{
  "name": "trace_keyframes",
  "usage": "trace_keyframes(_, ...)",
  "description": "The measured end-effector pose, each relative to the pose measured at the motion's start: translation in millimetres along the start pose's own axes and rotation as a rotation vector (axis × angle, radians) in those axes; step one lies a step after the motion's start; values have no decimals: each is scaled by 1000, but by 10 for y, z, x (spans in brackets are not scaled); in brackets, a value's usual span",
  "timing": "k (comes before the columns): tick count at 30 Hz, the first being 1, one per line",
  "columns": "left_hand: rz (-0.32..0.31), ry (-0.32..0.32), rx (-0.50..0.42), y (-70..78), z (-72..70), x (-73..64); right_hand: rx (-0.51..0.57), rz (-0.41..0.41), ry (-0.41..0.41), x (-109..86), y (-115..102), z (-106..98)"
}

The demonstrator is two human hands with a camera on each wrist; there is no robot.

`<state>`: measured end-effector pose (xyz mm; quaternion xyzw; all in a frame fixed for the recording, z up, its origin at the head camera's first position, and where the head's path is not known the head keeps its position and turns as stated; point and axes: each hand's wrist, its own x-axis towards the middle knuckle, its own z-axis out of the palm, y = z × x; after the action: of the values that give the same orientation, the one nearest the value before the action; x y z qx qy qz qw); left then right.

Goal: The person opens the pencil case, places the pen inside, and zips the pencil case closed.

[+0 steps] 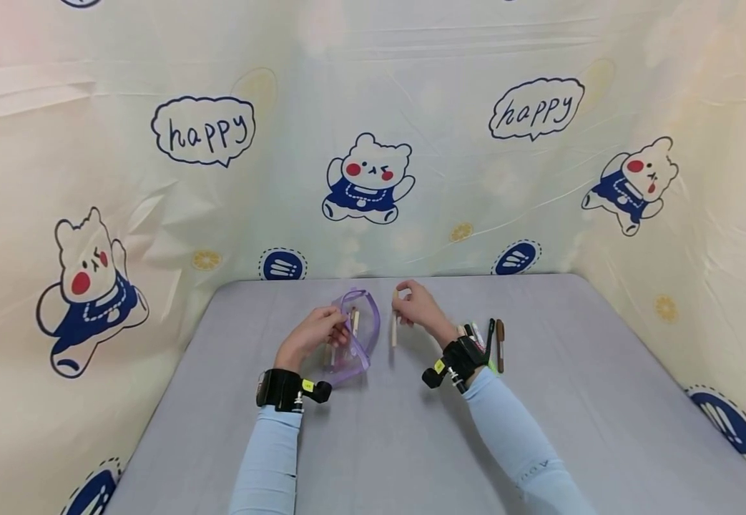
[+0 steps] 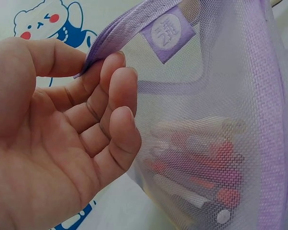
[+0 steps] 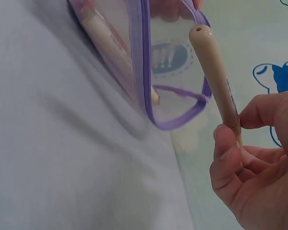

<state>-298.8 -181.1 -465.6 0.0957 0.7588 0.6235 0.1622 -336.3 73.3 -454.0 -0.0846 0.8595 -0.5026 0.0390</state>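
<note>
Near the middle of the table, my left hand (image 1: 313,335) pinches the purple edge of a see-through mesh pencil pouch (image 1: 376,318) between thumb and index finger. The pouch's mouth gapes toward the right. Through its mesh (image 2: 273,124) in the left wrist view, several pens in red, purple and cream show blurred. Just right of the pouch, my right hand (image 1: 421,306) holds a cream-coloured pen (image 3: 215,72) by thumb and fingertips. In the right wrist view one end of this pen points up beside the purple zip rim (image 3: 140,57), apart from it.
Several pens lie on the table right of and partly behind the right wrist, among them a brown pen (image 1: 500,346) and a black pen (image 1: 490,340). A grey cloth covers the table (image 1: 373,458). A printed curtain (image 1: 450,164) hangs behind its far edge.
</note>
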Motion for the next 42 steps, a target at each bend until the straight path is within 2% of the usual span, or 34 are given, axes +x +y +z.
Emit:
trace_keyframes(5, -5, 10, 0, 3, -8, 16, 36, -15, 19, 34, -96, 129)
trace_keyframes(15, -29, 5, -6, 23, 12, 13, 23, -15, 43, 24, -242, 345)
trace_keyframes(24, -14, 15, 6, 24, 4, 25, -26, -6, -11, -44, -355, 486)
trace_keyframes(33, -20, 13, -1, 23, 0, 21, -25, 8, 40, -21, -362, 516)
trace_keyframes(42, -18, 14, -14, 19, -6, 15, -75, -31, 31, 2, -294, 610)
